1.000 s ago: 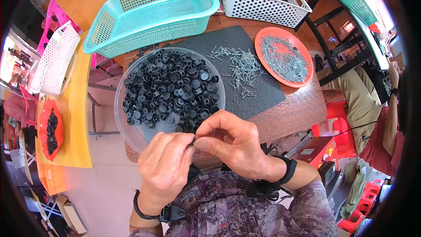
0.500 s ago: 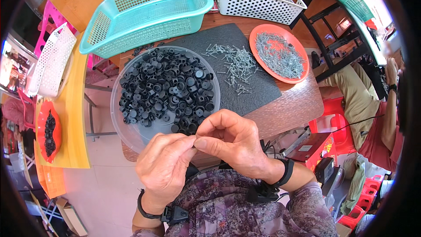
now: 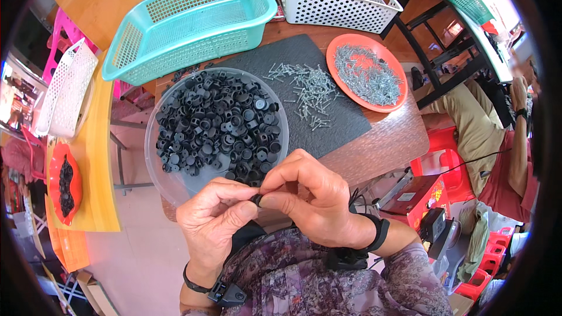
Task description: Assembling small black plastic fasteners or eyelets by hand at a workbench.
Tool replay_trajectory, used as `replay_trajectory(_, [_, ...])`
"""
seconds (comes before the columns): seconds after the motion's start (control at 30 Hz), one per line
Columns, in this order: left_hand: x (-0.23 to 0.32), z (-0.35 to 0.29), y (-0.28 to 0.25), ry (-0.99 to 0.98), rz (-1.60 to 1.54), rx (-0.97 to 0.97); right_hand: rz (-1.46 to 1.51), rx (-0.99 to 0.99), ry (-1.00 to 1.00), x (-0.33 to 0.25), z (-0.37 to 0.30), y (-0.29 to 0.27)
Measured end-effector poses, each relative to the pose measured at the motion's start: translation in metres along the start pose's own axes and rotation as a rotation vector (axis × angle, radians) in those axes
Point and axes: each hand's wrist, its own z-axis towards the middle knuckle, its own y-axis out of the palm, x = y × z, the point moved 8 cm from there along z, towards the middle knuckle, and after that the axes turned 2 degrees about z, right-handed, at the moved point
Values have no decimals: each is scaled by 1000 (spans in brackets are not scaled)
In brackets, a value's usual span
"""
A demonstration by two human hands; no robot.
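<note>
In front of my chest, my left hand (image 3: 212, 215) and my right hand (image 3: 313, 198) meet at the fingertips. Between them is a small black plastic part (image 3: 256, 199), gripped by thumb and forefinger from both sides; fingers cover much of it. Whether a screw is pinched there too cannot be seen. Just beyond my hands, a clear round tub (image 3: 153, 167) holds a heap of similar black parts (image 3: 216, 123). To its right, loose silver screws (image 3: 310, 90) lie scattered on a dark mat (image 3: 351, 129). More screws fill an orange-red plate (image 3: 400, 104) farther right.
A turquoise basket (image 3: 137, 73) stands behind the tub, beside a white basket (image 3: 336, 14) of black parts. At left, a red dish (image 3: 57, 167) and another white basket (image 3: 70, 90) rest on a yellow table (image 3: 102, 199). Another person (image 3: 492, 140) sits at the right.
My fingers have shifted slightly around the part, and more of its black surface shows now. My left thumb sits lower. The whole view has moved a little.
</note>
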Motion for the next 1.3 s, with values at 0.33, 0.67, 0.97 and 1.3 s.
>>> replay_trajectory(0.33, [-9,-3,2,-93,63,-11,-261,68,-241,-7,-4,-2])
replay_trajectory(0.67, [-5,-1,-10,-98,115,131,-839,152,-259,19,14,-87])
replay_trajectory(0.97, [-3,3,-15,-78,126,150,-1083,-113,-273,45,26,-74])
replay_trajectory(1.3, [-6,0,-24,-97,12,185,-631,-185,-173,17,25,-57])
